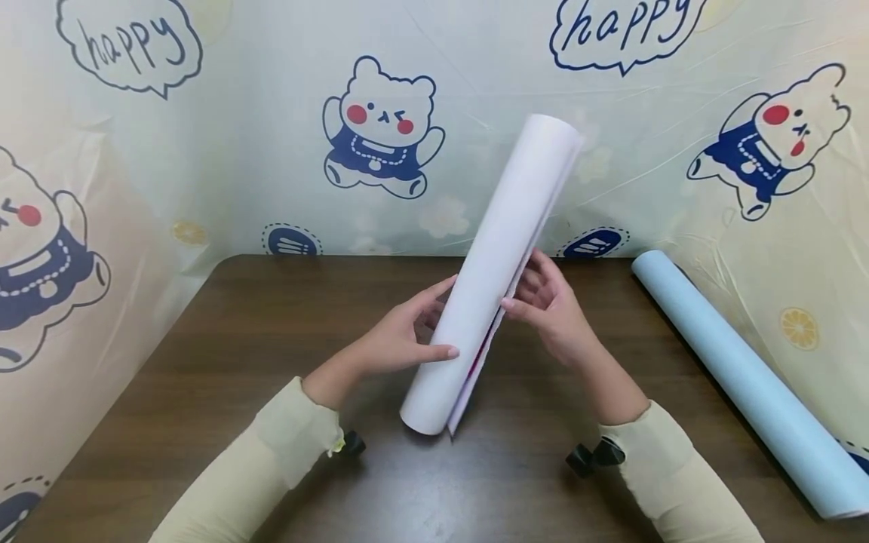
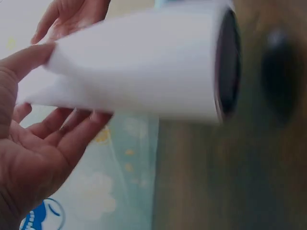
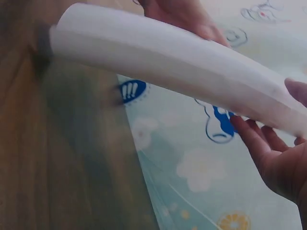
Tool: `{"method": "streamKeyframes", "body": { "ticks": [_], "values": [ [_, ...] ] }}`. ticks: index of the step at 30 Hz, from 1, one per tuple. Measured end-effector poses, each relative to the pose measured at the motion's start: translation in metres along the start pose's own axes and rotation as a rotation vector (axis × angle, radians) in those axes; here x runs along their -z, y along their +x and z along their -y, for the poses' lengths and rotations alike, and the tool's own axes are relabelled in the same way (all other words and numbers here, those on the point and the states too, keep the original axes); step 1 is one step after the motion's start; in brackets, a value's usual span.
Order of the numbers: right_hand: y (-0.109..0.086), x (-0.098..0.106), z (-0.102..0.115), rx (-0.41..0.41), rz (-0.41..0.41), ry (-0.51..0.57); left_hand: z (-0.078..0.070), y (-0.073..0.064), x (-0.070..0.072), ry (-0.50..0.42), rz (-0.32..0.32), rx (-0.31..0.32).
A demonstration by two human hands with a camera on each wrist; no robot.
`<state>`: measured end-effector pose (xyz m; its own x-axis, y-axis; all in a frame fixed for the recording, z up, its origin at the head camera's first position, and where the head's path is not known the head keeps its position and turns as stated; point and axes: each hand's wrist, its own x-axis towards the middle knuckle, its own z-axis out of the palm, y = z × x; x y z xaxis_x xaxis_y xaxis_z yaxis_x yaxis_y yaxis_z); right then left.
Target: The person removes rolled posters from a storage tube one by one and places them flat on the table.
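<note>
Where my left hand [image 1: 400,332] and right hand [image 1: 553,313] half-close round opposite sides, one white roll [image 1: 502,234] leans between them. Probably light, springy, smooth, easily creased. Best held gently at mid-length, its loose edge [image 1: 471,388] pinned beneath my right thumb [image 1: 523,310].

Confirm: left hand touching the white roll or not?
Touching. The head view shows it: the thumb of the left hand lies over the near side of the white roll, with no gap visible.
</note>
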<state>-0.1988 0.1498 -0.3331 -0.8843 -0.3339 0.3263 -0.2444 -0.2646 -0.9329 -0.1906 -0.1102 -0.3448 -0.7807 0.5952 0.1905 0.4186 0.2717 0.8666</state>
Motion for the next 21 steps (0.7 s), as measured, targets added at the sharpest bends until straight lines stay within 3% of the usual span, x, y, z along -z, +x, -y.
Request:
{"method": "streamKeyframes", "body": {
  "ticks": [4, 7, 10, 17, 21],
  "values": [
    [-0.002, -0.006, -0.001, -0.055, 0.004, -0.097, 0.004, -0.001, -0.009, -0.221, 0.006, 0.059],
    [-0.004, -0.009, -0.001, -0.090, -0.022, -0.147, 0.005, -0.003, -0.013, -0.289, 0.004, 0.121],
    [-0.005, -0.012, -0.003, -0.122, -0.027, -0.162, 0.004, -0.005, -0.016, -0.279, -0.032, 0.147],
    [-0.007, -0.021, -0.013, -0.196, 0.032, -0.185, 0.002, -0.001, -0.018, -0.144, -0.220, 0.181],
    [-0.007, -0.021, -0.018, -0.226, 0.016, -0.195, 0.004, 0.000, -0.018, -0.182, -0.246, 0.229]
  ]
}}
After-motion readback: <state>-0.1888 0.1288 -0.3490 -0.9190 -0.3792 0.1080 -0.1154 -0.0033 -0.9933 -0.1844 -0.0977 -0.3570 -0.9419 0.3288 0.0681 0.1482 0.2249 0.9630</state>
